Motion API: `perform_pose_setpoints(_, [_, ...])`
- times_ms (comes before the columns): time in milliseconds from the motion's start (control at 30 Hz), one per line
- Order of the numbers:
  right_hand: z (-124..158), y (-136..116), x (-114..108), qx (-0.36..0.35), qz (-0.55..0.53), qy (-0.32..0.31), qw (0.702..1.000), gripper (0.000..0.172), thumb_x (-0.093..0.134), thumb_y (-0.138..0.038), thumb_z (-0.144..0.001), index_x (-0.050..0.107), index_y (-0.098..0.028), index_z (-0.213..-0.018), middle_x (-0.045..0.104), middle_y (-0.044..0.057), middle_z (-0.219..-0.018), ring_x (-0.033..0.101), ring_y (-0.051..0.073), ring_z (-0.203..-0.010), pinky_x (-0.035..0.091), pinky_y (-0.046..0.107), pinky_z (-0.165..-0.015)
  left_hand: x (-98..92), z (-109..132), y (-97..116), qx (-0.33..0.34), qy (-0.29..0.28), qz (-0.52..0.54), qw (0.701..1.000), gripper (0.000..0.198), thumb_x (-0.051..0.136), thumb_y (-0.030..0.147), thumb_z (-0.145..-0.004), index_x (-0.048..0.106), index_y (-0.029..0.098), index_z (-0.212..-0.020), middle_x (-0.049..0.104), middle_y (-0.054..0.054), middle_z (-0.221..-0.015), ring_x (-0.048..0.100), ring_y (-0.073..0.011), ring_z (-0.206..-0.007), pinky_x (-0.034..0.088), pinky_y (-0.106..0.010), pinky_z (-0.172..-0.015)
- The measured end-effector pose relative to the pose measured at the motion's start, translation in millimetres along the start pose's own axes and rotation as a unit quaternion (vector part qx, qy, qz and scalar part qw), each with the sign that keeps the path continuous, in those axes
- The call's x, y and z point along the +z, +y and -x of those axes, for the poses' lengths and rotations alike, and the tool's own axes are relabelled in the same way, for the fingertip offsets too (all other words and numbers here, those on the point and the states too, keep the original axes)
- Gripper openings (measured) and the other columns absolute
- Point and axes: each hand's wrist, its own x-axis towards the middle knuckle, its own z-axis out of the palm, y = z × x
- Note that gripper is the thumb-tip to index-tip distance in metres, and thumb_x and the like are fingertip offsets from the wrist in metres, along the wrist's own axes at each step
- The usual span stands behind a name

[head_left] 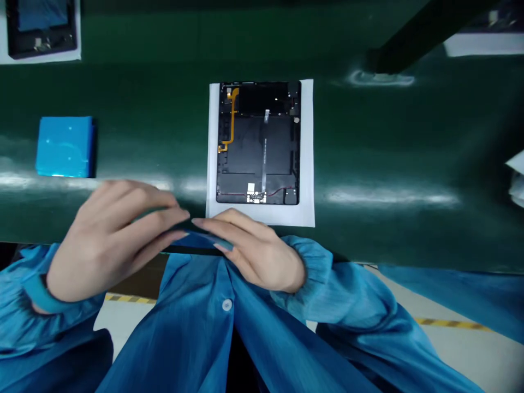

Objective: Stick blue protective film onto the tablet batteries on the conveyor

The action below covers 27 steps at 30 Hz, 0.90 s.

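My left hand (pixel 118 234) is at the table's near edge, fingers bent toward the thumb. Facing it, my right hand (pixel 257 251) has its fingers closed in toward the thumb, fingertips almost meeting the left ones. A thin bluish thing (pixel 210 239) shows edge-on between the two hands; I cannot make out its kind. Just beyond the hands lies an opened tablet housing (pixel 245 158), inside up, with an orange flex cable (pixel 233 117), a pale ribbon cable (pixel 265 153) and a small circuit board (pixel 256 197). It rests on a white sheet (pixel 307 213).
A blue flat stack (pixel 64 146) sits on the green table (pixel 368 147) at left. Another device (pixel 43 46) lies on white sheet at the far left corner. A dark post (pixel 421 33) stands at upper right, with a further partly cut-off device (pixel 497 19) beside it.
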Motion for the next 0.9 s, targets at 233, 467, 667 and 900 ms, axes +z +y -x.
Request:
perform_pose_setpoints(233, [0.1, -0.3, -29.8, 0.044, 0.073, 0.149, 0.985, 0.009, 0.067, -0.016, -0.093, 0.07, -0.022, -0.098, 0.075, 0.001, -0.089, 0.072, 0.014, -0.079, 0.061, 0.027, -0.074, 10.7, -28.8, -5.2, -0.028, -0.028, 0.134, 0.99, 0.01, 0.065, 0.011, -0.095, 0.067, 0.018, -0.102, 0.071, -0.002, -0.093, 0.067, -0.0109, -0.084, 0.055, -0.023, -0.076])
perform_pose_setpoints(467, [-5.6, 38.1, -83.7, 0.191, 0.093, 0.264, 0.941, 0.012, 0.085, -0.023, -0.077, 0.073, -0.02, -0.078, 0.073, 0.001, -0.07, 0.067, 0.014, -0.057, 0.057, 0.027, -0.054, 50.0, -54.8, -46.0, -0.11, 0.073, 0.12, 0.984, 0.031, 0.06, 0.027, -0.098, 0.061, 0.018, -0.129, 0.071, -0.008, -0.112, 0.065, -0.0166, -0.093, 0.055, -0.032, -0.084])
perform_pose_setpoints(667, [-17.1, 85.1, -111.5, 0.318, -0.11, 0.331, 0.881, 0.01, 0.086, -0.014, -0.072, 0.076, -0.013, -0.076, 0.07, 0.005, -0.062, 0.06, 0.01, -0.049, 0.048, 0.025, -0.048, 91.0, -51.7, -78.1, 0.062, -0.132, 0.118, 0.982, 0.028, 0.066, 0.041, -0.096, 0.07, 0.023, -0.116, 0.071, -0.006, -0.108, 0.064, -0.0195, -0.091, 0.046, -0.031, -0.078])
perform_pose_setpoints(900, [-30.7, 78.1, -104.0, 0.354, -0.114, 0.343, 0.862, 0.011, 0.086, -0.011, -0.069, 0.075, -0.012, -0.07, 0.067, 0.002, -0.054, 0.056, 0.009, -0.043, 0.043, 0.022, -0.042, 105.1, -51.7, -76.8, 0.04, -0.115, 0.222, 0.967, 0.032, 0.07, 0.053, -0.089, 0.074, 0.022, -0.096, 0.075, -0.003, -0.093, 0.065, -0.0166, -0.086, 0.037, -0.029, -0.072])
